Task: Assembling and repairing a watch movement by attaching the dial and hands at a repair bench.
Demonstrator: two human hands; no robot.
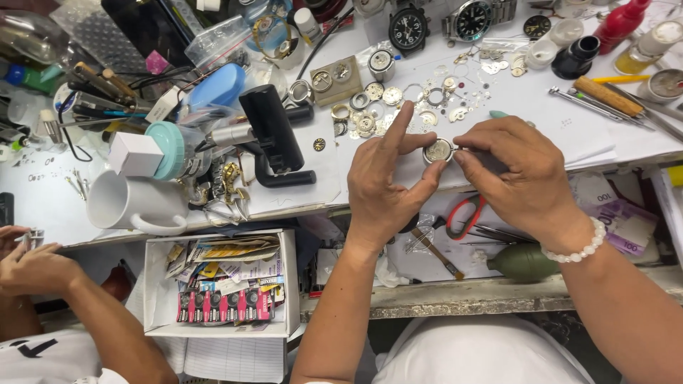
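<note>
A small round watch movement [437, 151] is pinched between the thumb and middle finger of my left hand [388, 181], whose index finger points up and away. My right hand [519, 171] touches the movement's right edge with thumb and forefinger; it seems to hold a thin tool there, mostly hidden. A white bead bracelet [580, 249] circles my right wrist. Both hands hover over the white workbench [541, 107], just in front of several loose watch parts [398, 107].
Two black-dial watches [441, 25] lie at the back. A black stand [274, 135], a white mug [131, 206] and a white box of battery cards [228, 291] are left. Red-handled pliers [462, 213], a green blower [523, 262] and banknotes [626, 217] lie lower. Another person's hands [32, 263] work at far left.
</note>
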